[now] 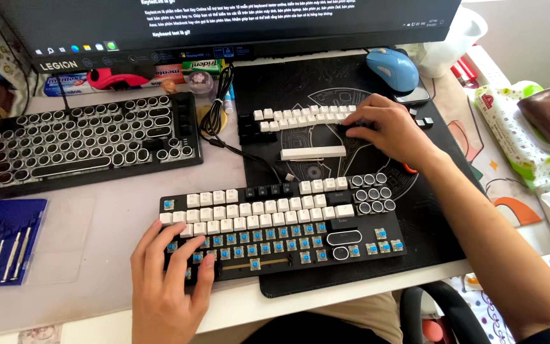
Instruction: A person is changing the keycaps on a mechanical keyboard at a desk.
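Left hand (170,280) flat, fingers spread, on keyboard (281,229) at 7 o'clock. Right hand (393,130) curled over loose keycaps (300,116) at 1 o'clock, grip unclear. Round-key keyboard (90,143) at 10; mouse (393,69), cable (224,121) nearby.

The left hand (172,280) covers the lower left corner of the near keyboard (281,226), so the switches beneath it cannot be seen. The right hand (389,130) hides the right end of the loose keycap rows (300,116) (whether its fingertips pinch a cap cannot be told). The monitor (224,25) is cut off by the top edge, the screwdriver case (4,242) partly by the left. The black keyboard (87,143) loses its left end there too.
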